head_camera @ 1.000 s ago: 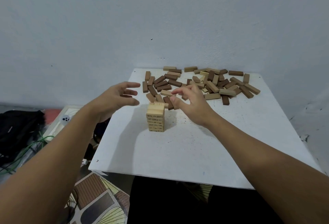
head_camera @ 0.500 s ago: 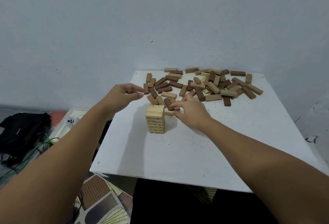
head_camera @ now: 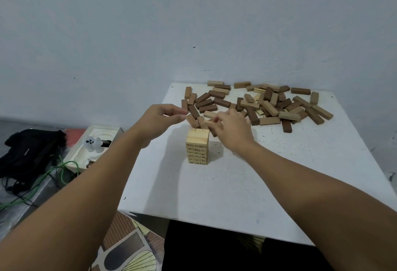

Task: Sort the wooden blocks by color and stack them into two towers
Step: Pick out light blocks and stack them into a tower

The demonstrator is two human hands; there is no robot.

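Both hands nearer tower (head_camera: 197, 148) top

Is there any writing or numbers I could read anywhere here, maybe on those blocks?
Light tower: dark printed marks, likely numbers, on the block sides facing the camera; too small and blurred to read.
Loose blocks: no markings visible.
White table: only specks, no text.

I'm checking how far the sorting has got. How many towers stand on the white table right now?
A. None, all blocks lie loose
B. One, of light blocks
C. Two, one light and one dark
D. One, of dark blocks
B: a single light-wood tower stands near the middle of the white table, while the dark blocks lie loose in the pile behind it.
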